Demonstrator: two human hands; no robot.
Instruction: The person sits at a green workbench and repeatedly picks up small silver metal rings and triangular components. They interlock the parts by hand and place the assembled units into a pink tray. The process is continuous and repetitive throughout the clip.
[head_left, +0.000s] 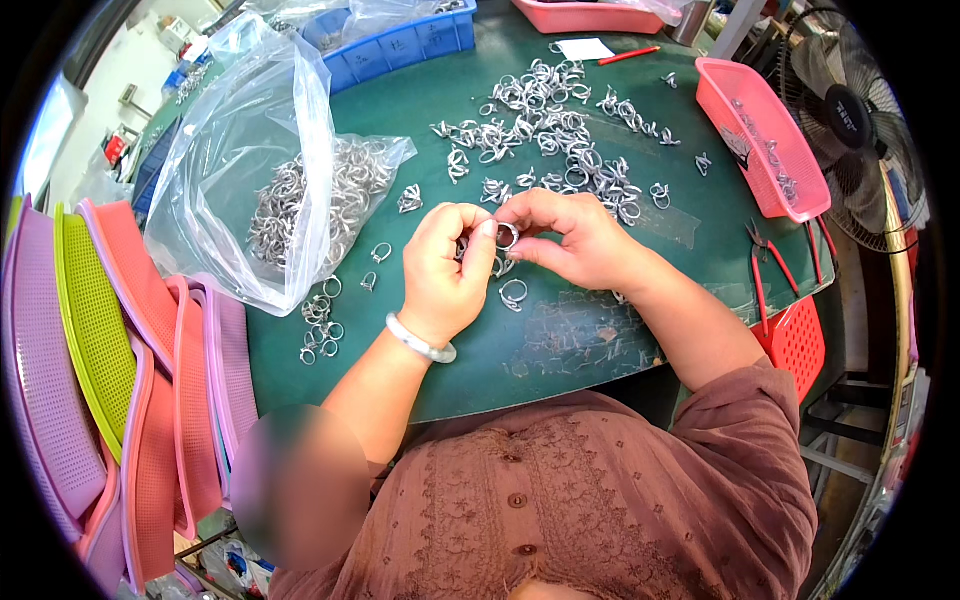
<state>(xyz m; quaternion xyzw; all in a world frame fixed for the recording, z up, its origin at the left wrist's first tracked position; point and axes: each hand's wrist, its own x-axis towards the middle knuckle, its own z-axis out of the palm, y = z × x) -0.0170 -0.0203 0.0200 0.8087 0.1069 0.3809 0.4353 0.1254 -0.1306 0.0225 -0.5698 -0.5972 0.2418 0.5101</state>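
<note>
My left hand and my right hand meet over the near middle of the green table. Between the fingertips of both is a silver metal ring, pinched from either side. More rings are partly hidden behind my left thumb and under the fingers. A single ring lies on the table just below my hands. Beyond them spreads a loose pile of silver rings. To the left of my left wrist, several rings lie in a small group.
A clear plastic bag full of rings stands at left, before a blue crate. Stacked colored baskets crowd the left edge. On the right are red-handled pliers, a pink basket and a fan. A red pencil lies far back.
</note>
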